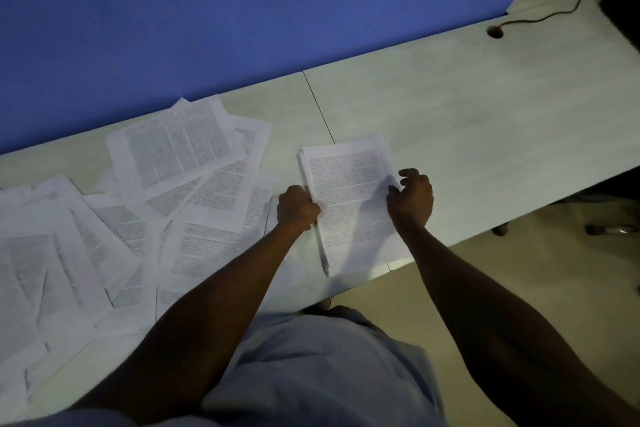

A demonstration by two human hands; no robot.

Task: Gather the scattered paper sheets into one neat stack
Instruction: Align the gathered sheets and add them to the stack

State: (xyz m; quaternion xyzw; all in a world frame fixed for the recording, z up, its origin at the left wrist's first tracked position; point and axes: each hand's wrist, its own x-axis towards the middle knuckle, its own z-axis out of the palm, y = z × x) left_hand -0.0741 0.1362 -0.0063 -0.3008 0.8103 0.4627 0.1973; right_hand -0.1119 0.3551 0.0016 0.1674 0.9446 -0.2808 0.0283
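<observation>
A squared-up stack of printed sheets [349, 184] lies on the pale table [485, 107] near its front edge. My left hand [298, 208] is curled against the stack's left edge, gripping it. My right hand [412, 199] rests on the stack's right edge, fingers bent and slightly apart. To the left, several loose printed sheets [180, 146] lie spread and overlapping, some fanned at angles, reaching the frame's left border [52, 253].
A blue partition wall [242, 10] runs along the table's back edge. At the far right a black cable [554, 10] leads into a grommet hole [495, 32], beside a dark object [623, 7]. Chair legs [609, 229] stand on the floor under the table's right part.
</observation>
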